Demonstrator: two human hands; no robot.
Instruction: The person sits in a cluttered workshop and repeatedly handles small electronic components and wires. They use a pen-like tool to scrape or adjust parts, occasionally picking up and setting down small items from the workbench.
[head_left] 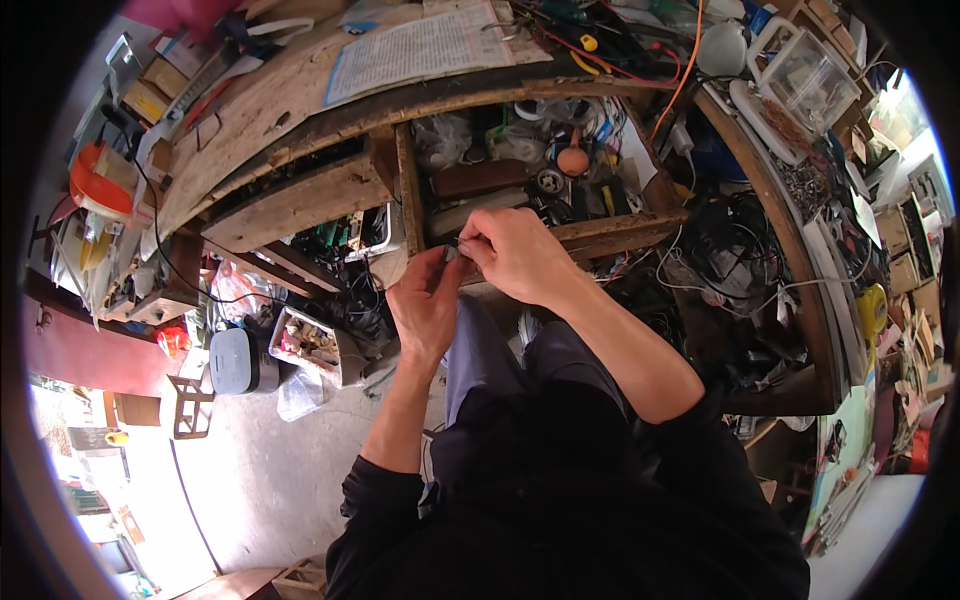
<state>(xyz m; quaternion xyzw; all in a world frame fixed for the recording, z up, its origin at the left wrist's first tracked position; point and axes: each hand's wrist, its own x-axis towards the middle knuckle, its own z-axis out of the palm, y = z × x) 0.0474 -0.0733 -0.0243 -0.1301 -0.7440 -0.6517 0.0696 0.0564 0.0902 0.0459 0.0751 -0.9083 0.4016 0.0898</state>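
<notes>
My left hand (427, 300) and my right hand (515, 252) meet in front of the workbench, above my lap. Both are closed, fingertips pinched together around a small dark piece (452, 247), too small to name. Just beyond them is an open wooden drawer (620, 226). Inside it lie a brown oblong case (485, 179), an orange rubber bulb (572, 161), a round metal-rimmed part (550, 181), plastic bags and loose tools. My right hand covers part of the drawer's front edge.
On the wooden bench top (240, 165) lie a printed sheet (420, 53) and tools with red leads. To the left, a box of parts (345, 362) and a grey bin (232, 361) stand on the floor. Tangled cables (735, 245) fill the right side.
</notes>
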